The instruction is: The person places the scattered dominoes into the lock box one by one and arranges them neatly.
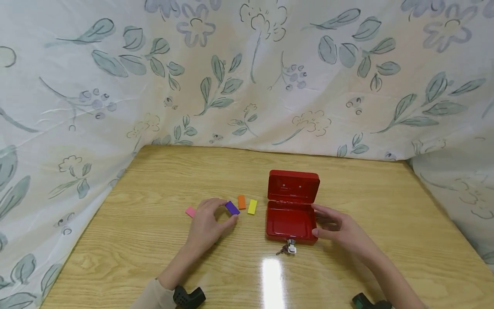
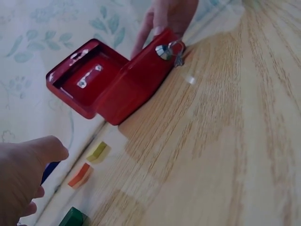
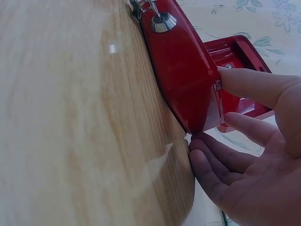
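Note:
My left hand (image 1: 205, 225) pinches a purple-blue block (image 1: 232, 208) between thumb and forefinger, just over the table. In the left wrist view, the thumb hides most of that block (image 2: 49, 170). Close by lie an orange block (image 1: 241, 202), a yellow block (image 1: 252, 207) and a pink block (image 1: 190, 211) partly behind the hand. A green block (image 2: 73, 217) shows in the left wrist view. The red cash box (image 1: 291, 241) stands with its lid raised and a bare interior. My right hand (image 1: 339, 229) touches its right side with thumb and fingers extended.
Keys (image 1: 286, 248) hang from the lock at the front of the box. The wooden table (image 1: 154, 171) extends around everything, backed by a floral cloth (image 1: 231, 64). A glare patch (image 1: 272, 281) lies on the tabletop in front of the box.

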The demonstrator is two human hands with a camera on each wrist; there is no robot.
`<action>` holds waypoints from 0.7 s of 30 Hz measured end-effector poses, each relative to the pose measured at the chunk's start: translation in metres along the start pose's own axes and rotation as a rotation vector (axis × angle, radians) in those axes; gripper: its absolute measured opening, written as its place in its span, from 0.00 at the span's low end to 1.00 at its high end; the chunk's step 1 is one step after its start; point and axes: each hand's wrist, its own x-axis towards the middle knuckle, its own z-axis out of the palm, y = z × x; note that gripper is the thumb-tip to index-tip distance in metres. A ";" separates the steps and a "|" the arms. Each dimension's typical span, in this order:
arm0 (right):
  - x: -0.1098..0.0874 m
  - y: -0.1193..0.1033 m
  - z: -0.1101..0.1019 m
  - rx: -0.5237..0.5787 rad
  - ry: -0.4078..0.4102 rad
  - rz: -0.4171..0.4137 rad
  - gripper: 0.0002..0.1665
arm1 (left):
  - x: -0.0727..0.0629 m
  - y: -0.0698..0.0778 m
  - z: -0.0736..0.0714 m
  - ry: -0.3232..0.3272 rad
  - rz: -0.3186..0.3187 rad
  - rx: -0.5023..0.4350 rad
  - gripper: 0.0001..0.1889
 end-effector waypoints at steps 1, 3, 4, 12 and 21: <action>0.000 0.001 0.001 -0.002 0.003 0.004 0.40 | 0.000 0.000 0.000 0.003 0.004 -0.002 0.24; 0.000 0.002 0.002 -0.002 0.008 0.013 0.40 | -0.001 0.000 -0.001 0.008 0.006 -0.004 0.25; 0.000 0.003 0.003 -0.002 0.009 0.011 0.40 | -0.001 0.000 0.000 0.009 0.006 -0.006 0.25; -0.001 0.004 0.004 -0.007 0.011 0.011 0.39 | -0.002 0.001 0.000 -0.009 -0.003 -0.041 0.24; 0.000 0.001 0.003 -0.005 0.017 -0.002 0.39 | 0.000 0.002 -0.001 -0.050 0.013 -0.048 0.20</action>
